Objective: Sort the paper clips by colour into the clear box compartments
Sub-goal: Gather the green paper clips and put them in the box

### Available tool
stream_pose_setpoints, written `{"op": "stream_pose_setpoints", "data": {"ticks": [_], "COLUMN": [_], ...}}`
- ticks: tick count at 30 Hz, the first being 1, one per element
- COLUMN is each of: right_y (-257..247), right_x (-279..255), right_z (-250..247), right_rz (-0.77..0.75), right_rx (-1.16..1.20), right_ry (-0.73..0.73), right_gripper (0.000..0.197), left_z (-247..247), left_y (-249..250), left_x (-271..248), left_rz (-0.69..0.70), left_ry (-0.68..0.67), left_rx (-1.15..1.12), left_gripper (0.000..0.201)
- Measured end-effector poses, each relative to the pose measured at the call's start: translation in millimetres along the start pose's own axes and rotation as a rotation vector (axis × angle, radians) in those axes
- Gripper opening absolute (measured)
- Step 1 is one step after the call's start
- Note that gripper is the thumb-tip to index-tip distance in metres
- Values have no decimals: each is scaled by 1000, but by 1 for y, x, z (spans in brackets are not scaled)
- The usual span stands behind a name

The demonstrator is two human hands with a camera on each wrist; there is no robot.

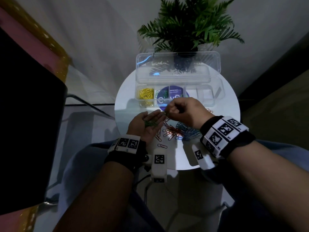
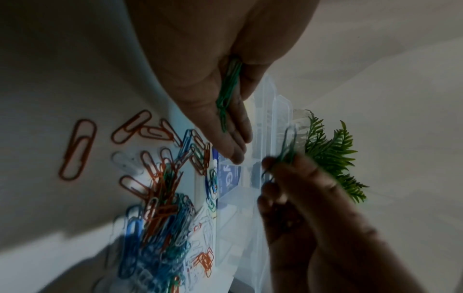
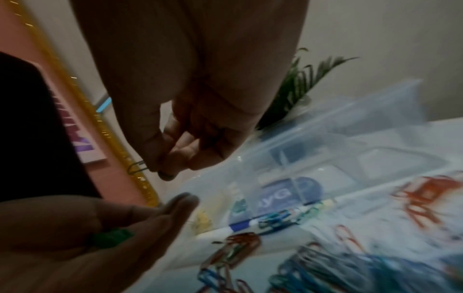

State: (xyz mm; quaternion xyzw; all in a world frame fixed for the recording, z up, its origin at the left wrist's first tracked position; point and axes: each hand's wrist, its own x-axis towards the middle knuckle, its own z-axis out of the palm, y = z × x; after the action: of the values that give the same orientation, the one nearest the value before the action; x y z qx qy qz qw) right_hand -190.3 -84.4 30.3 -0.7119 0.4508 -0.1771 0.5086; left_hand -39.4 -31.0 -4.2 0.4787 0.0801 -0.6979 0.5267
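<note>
My left hand [image 1: 148, 122] lies palm up over the round table's near left, fingers straight, and several green paper clips [image 1: 151, 123] rest on the palm [image 2: 226, 95]. Just right of its fingertips, my right hand [image 1: 179, 109] pinches one green paper clip [image 1: 165, 113] between thumb and fingertip [image 3: 136, 167]. Behind both hands the clear box [image 1: 213, 96] has yellow clips [image 1: 146, 94] in its leftmost compartment and a few green clips [image 1: 164, 93] in the one beside it. A mixed pile of red clips [image 1: 173, 131] and blue clips [image 1: 189, 130] lies on the table under my right wrist.
The box's clear lid [image 1: 177, 67] stands open behind the compartments, with a green potted plant [image 1: 189, 25] behind it. The white round table [image 1: 127, 104] is small and its edge is close on all sides. A dark object [image 1: 25, 114] stands at the left.
</note>
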Motion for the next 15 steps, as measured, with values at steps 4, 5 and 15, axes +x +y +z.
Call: {"op": "stream_pose_setpoints", "data": {"ticks": [4,5,15], "right_y": [-23,-25,17], "right_x": [3,3,14], "right_z": [12,15,9], "right_rz": [-166,-171,67], "right_rx": [-311,-319,-513], "right_ry": [-84,-83,-21], "right_gripper": [20,21,20], "left_z": [6,7,-9], "left_y": [-4,-3,11], "left_x": [-2,-3,-2], "left_rz": [-34,-35,18], "left_ry": [-73,-89,8], "left_rx": [-49,-54,-55], "left_gripper": [31,30,58]}}
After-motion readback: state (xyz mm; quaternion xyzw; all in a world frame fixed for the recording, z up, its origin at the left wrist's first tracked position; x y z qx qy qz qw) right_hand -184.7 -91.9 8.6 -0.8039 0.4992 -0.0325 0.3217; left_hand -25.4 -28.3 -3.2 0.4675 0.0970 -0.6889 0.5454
